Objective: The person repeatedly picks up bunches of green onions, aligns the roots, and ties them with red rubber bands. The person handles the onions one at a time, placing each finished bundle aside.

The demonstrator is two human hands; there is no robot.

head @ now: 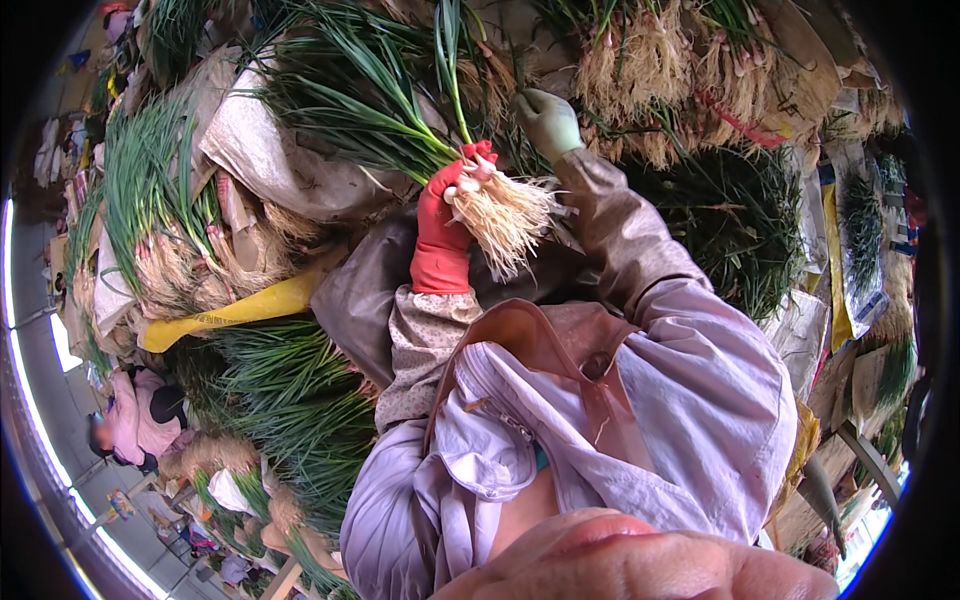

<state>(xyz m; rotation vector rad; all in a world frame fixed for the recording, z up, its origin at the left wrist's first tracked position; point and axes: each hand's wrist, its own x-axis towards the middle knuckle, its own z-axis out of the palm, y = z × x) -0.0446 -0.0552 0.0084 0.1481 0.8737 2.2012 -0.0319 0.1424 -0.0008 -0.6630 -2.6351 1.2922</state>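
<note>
My left hand (442, 217), in a red rubber glove, is shut around a bunch of young green garlic (405, 127). The bunch's white bulbs and pale roots (510, 217) hang out to the right of the fist, and the long leaves fan to the upper left. My right hand (551, 124), in a pale green glove, is above and right of that bunch with its fingers curled. Its fingertips are turned away, so I cannot see whether anything is in them. Rooted garlic plants (491, 82) lie just left of it.
Root-on garlic bundles (637, 60) lie at the top right, above a dark leafy heap (727, 217). At left are more bundles (157, 202), a whitish woven sack (277, 142) and a yellow strip (232, 311). Another person (146, 416) is at lower left.
</note>
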